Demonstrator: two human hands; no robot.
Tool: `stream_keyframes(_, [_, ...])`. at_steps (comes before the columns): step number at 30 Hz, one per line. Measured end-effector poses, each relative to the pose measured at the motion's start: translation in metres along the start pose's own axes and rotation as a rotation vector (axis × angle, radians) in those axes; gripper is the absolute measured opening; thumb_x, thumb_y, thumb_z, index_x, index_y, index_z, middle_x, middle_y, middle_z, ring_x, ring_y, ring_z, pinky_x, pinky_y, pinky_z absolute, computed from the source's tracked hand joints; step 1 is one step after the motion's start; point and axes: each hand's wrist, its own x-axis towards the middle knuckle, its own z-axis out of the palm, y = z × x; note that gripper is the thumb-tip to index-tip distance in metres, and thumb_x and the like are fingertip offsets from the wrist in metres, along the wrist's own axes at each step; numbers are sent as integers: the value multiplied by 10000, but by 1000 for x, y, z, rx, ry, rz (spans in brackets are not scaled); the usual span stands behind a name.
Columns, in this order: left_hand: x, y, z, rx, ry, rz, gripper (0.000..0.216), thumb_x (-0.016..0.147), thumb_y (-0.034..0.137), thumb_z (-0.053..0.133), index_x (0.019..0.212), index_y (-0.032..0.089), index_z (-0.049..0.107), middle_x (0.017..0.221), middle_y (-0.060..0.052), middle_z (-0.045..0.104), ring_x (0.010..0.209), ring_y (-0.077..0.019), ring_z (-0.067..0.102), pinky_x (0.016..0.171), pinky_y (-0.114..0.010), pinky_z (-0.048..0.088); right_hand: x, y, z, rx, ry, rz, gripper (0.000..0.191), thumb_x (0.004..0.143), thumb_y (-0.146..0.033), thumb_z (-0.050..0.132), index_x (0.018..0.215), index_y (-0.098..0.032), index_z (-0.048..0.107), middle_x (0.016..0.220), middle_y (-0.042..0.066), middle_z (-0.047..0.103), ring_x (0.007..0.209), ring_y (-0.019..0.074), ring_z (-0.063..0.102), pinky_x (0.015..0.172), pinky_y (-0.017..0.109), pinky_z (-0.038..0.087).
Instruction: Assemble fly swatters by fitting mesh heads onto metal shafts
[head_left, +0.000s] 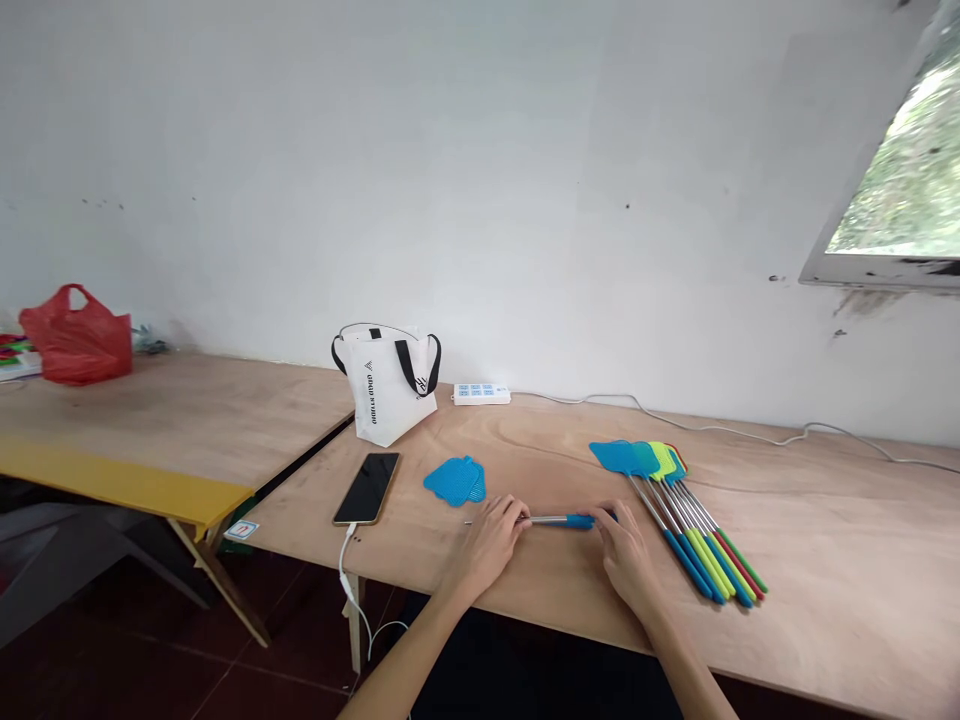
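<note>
A metal fly swatter rod with a blue grip [576,521] lies level in front of me on the wooden table. My left hand [495,528] is closed around its bare metal part, and the thin tip sticks out on the far side. At the other end, my right hand [621,540] has its fingers closed on the blue grip. Loose blue swatter heads [454,481] lie just beyond my left hand, partly overlapping. To the right of my right hand, several assembled fly swatters [694,530] with blue, yellow-green, red and green grips lie fanned side by side.
A phone [367,488] with a white charging cable [345,580] lies at left. Behind it stands a white bag [390,395] with black handles. A power strip [481,394] sits by the wall. A red plastic bag [79,338] rests on the neighbouring table [225,395], beyond a gap.
</note>
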Motion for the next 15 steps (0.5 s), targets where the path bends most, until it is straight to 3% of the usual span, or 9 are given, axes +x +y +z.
stream_keyframes(6, [-2,2,-2,-31,-16,51,143,1064,279,464,1014,250,594,1064,-8,654,1028,-182,596,905,-306,455,2,-14,-2,150,-156,-52,409,1017,-261,345,1180,-268,720,1104,108,635,999,228,647,876,348,555])
stream_keyframes(15, [-2,5,-6,-27,-26,76,87,1034,237,549,987,241,623,1072,0,675,1045,-188,598,913,-306,445,2,-18,-3,198,-228,-37,387,1045,-336,359,1149,-274,727,1079,89,686,1005,227,670,897,354,544])
